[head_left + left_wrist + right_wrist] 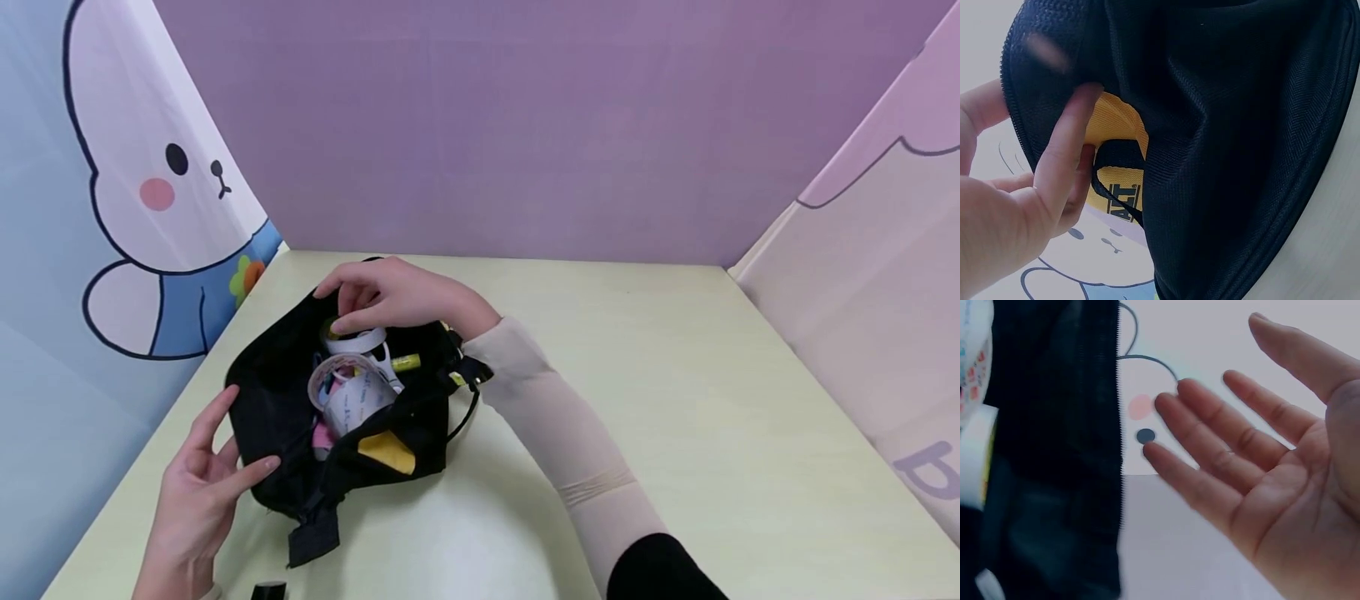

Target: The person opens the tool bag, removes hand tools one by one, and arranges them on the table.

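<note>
An unzipped black fabric bag (pixel 281 400) stands on the table, its mouth spread wide. My left hand (pixel 198 479) holds the bag's left edge, and in the left wrist view the thumb lies on one side of the zippered flap (pixel 1054 56) with fingers behind it. Over the bag's far side hovers my right hand (pixel 401 293), its fingers extended and nothing in them in the right wrist view. Inside the bag lie a wide tape roll (pixel 360 404), a narrower white roll (pixel 363 340), white-handled scissors (pixel 386 367) and a yellow tube-like item (pixel 406 362).
The pale table (pixel 675 417) meets a purple wall (pixel 555 125) at the back. A cartoon-printed cloth (pixel 150 217) hangs on the left. Near the front edge sits a small black object (pixel 268 591). A thin black cord (pixel 467 417) loops from the bag's right side.
</note>
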Demonstrator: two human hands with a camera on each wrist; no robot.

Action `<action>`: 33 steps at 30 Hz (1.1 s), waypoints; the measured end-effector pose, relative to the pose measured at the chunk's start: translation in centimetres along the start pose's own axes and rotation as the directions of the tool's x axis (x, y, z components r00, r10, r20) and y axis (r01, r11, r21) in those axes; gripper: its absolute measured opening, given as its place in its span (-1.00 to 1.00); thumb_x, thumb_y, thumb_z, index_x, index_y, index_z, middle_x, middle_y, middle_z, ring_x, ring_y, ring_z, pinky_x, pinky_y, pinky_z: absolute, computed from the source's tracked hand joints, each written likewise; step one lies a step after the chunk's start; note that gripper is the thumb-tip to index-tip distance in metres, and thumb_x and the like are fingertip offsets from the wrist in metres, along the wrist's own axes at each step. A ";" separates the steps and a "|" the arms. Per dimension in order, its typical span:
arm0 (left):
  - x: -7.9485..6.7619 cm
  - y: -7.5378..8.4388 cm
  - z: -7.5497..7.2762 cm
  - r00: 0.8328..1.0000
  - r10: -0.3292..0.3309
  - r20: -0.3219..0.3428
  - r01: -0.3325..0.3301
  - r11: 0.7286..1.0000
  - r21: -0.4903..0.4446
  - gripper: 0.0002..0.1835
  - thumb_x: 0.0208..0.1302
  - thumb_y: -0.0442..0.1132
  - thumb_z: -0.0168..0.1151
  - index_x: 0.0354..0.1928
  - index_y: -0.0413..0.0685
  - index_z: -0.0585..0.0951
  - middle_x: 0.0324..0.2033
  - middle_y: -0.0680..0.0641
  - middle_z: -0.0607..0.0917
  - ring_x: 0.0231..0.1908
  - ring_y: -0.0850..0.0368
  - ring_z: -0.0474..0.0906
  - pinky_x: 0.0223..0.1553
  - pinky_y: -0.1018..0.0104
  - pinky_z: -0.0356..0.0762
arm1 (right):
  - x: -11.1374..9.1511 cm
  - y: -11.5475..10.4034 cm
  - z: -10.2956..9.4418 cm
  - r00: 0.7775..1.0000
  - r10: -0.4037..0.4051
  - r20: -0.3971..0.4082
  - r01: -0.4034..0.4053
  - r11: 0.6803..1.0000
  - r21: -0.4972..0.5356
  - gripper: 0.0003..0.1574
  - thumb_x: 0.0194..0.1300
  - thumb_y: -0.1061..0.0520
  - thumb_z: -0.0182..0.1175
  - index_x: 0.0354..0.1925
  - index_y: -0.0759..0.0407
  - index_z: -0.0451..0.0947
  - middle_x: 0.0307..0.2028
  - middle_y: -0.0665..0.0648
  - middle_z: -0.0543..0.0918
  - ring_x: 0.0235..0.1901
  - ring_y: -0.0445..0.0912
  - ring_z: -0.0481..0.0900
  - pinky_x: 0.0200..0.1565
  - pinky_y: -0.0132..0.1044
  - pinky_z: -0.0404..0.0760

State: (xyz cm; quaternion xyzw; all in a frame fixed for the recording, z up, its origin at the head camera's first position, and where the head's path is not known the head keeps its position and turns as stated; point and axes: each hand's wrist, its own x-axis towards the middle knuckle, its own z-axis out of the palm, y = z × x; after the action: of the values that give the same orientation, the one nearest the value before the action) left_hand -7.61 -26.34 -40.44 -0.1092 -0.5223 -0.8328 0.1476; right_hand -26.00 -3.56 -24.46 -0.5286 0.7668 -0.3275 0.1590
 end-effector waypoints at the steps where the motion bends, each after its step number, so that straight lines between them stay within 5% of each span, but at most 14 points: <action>1: 0.0 0.0 0.0 1.000 -0.001 0.000 0.001 1.000 0.002 0.01 0.00 -0.97 -0.11 0.52 -0.16 0.17 0.54 -0.10 -0.22 0.21 0.23 0.50 -0.10 0.32 0.64 | 0.4 0.3 0.3 1.000 -0.009 -0.007 0.009 1.000 0.021 -0.45 0.37 0.14 0.29 0.27 0.22 0.45 -0.19 0.06 0.66 -0.10 -0.22 0.63 0.04 -0.44 0.54; 9: 0.1 0.0 -0.1 1.000 0.000 0.003 0.000 1.000 0.008 0.00 0.01 -0.97 -0.10 0.52 -0.16 0.17 0.54 -0.10 -0.23 0.22 0.24 0.49 -0.11 0.32 0.65 | 2.5 3.0 2.8 0.999 0.017 0.041 -0.021 0.996 0.089 -0.53 0.38 0.16 0.28 0.21 0.20 0.50 -0.18 0.04 0.67 -0.14 -0.20 0.63 -0.04 -0.44 0.55; 21: 0.0 0.0 -0.3 1.000 0.008 -0.009 -0.007 1.000 0.013 0.00 0.01 -0.97 -0.10 0.52 -0.17 0.18 0.54 -0.09 -0.22 0.21 0.24 0.49 -0.10 0.34 0.64 | 2.3 5.5 5.2 0.971 0.070 0.230 -0.127 0.962 0.241 -0.46 0.25 0.35 0.35 0.18 0.40 0.49 -0.10 0.26 0.66 -0.11 -0.07 0.64 -0.03 -0.39 0.60; 33: 0.2 -0.2 -0.4 1.000 -0.003 -0.012 0.004 1.000 0.021 0.01 0.01 -0.96 -0.10 0.52 -0.15 0.17 0.55 -0.08 -0.23 0.20 0.26 0.49 -0.09 0.35 0.64 | 1.9 6.2 5.8 0.930 0.106 0.352 -0.143 0.986 0.082 -0.38 0.08 0.30 0.50 0.14 0.16 0.58 0.00 0.01 0.59 -0.03 -0.17 0.49 0.02 -0.45 0.49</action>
State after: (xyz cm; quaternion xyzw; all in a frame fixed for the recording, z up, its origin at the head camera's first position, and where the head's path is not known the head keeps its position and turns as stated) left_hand -7.86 -26.67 -40.68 -0.1018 -0.5303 -0.8282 0.1504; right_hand -27.72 -5.82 -32.65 -0.5191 0.7403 -0.2590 0.3397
